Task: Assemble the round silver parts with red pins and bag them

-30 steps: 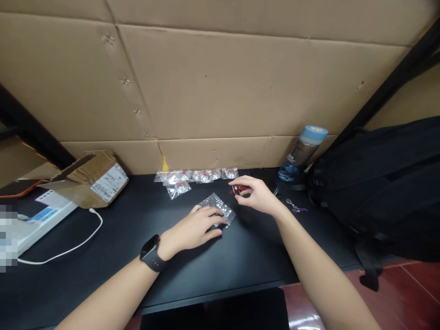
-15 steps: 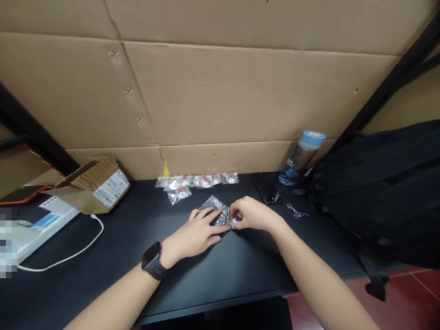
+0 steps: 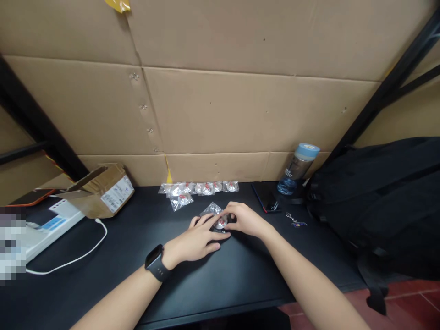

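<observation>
My left hand [image 3: 196, 239] rests on the black table with its fingers spread, lying over part of a clear plastic bag [image 3: 212, 209]. Between thumb and fingertips, my right hand [image 3: 244, 219] grips a small round silver item with a red mark [image 3: 221, 223]. That item lies over the bag, right beside my left fingers, which partly cover it. Along the back of the table, several similar round items in clear bags [image 3: 206, 188] form a row, and one bagged item [image 3: 184, 199] lies just in front of them.
An open cardboard box [image 3: 99, 192], a white cable [image 3: 82, 251] and a white box [image 3: 57, 224] are at left. On the right are a phone [image 3: 266, 197], a bottle [image 3: 297, 169], a keychain [image 3: 297, 223] and a black backpack [image 3: 378, 201]. Cardboard [image 3: 220, 110] stands behind.
My right hand has moved left with the round item, bringing it from the bag's right edge to over the bag, between my left fingers. The view has tilted up slightly.
</observation>
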Available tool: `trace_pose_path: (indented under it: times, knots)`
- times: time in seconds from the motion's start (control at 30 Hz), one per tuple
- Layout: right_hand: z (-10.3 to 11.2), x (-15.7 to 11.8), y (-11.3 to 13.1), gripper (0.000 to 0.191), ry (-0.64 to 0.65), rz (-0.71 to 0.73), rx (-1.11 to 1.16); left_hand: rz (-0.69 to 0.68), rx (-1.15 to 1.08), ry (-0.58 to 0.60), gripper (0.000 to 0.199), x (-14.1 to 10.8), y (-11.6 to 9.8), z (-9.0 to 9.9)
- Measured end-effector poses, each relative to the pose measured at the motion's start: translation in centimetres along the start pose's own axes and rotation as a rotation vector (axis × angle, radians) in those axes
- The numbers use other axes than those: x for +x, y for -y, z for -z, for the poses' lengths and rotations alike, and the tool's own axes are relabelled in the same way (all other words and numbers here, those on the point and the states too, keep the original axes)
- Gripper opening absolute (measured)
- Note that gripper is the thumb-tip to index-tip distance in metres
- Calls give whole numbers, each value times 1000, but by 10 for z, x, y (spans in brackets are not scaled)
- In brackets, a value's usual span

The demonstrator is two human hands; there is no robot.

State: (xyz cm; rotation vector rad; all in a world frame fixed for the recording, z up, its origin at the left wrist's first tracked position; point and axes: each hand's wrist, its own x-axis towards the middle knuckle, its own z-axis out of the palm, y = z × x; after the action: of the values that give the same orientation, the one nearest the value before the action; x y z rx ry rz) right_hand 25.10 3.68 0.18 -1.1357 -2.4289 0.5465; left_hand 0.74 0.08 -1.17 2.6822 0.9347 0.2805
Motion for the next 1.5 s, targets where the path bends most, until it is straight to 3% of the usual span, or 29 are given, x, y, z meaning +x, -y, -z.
trace_pose_path:
  times: [0.2, 0.27, 0.43, 0.5, 0.6, 0.7, 0.8, 0.93, 1.03, 1.1, 1.17, 1.3, 1.4, 1.5]
  knots:
    - [-31, 23, 9, 28, -248, -205, -174, -27, 5, -53, 41, -3, 3, 0]
    - [-33, 28, 7, 27, -269, -229, -177, -26, 6, -76, 39, -3, 6, 2]
    - [-14, 16, -5, 43, -33, 58, 137, -9, -19, -212, 52, 4, 17, 10]
    - [-7, 10, -9, 43, 3, 137, 214, 45, -20, -299, 53, 8, 23, 10]
    - [-8, 9, -11, 51, -21, 187, 197, 125, 7, -375, 33, 13, 33, 7]
    - [-18, 14, -8, 35, -105, 149, 111, 135, -46, -387, 8, 15, 42, 6]
    - [-25, 18, -7, 7, -153, 123, 87, 126, -150, -417, 12, 15, 47, 7]
    - [-29, 19, -13, 14, -202, -19, 207, 186, -288, -434, 15, 16, 47, 6]
    - [-36, 20, -17, 6, -268, -146, 367, 284, -400, -461, 14, 18, 44, -1]
    - [-40, 21, -17, 15, -272, -145, 409, 357, -400, -485, 28, 20, 40, -7]
    - [-40, 20, -14, 29, -224, -78, 324, 396, -323, -481, 35, 22, 36, -11]
    - [-31, 14, -7, 40, -117, 58, -19, 360, -90, -419, 19, 21, 32, -14]
    - [-25, 11, -5, 37, -100, 64, -150, 333, 12, -391, 25, 17, 32, -12]
    - [-23, 12, -5, 24, -83, 60, -138, 255, 53, -375, 29, 14, 33, -9]
